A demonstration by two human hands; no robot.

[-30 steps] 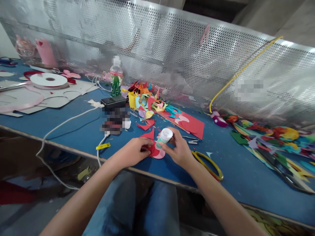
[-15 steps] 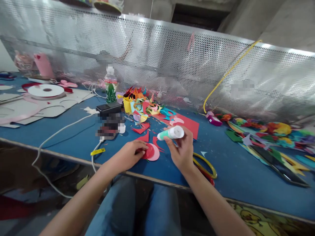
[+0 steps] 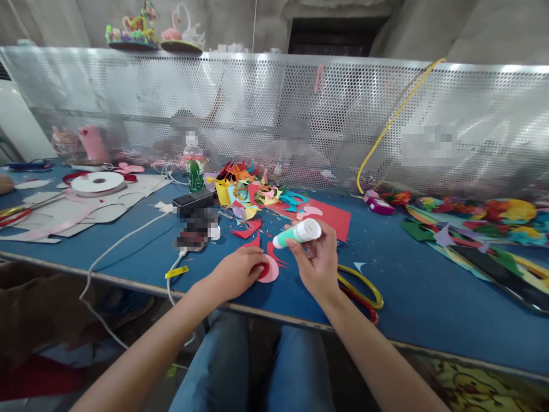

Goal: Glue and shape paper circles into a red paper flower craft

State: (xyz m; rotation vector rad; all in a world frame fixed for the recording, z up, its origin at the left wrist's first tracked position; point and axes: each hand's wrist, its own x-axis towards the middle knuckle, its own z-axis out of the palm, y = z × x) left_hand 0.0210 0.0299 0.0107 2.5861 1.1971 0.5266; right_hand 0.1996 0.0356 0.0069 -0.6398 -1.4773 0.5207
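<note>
Your right grip point(image 3: 317, 263) was closed around the glue stick point(image 3: 295, 233), held above the counter point(image 3: 420, 297), beyond and to the right of the pink paper disc point(image 3: 273, 271). The stick's long axis ran mostly sideways, its left end tipped slightly down on the disc's side. Your left grip point(image 3: 235, 273) was nearer the disc, loosely curled at its left edge, fingertips on a red paper piece point(image 3: 264, 272); whether it pinched that, I couldn't tell.

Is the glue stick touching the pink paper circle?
Apart. The head view shows blue table and a red scrap between the glue stick, held in the right hand, and the pink paper circle.
</note>
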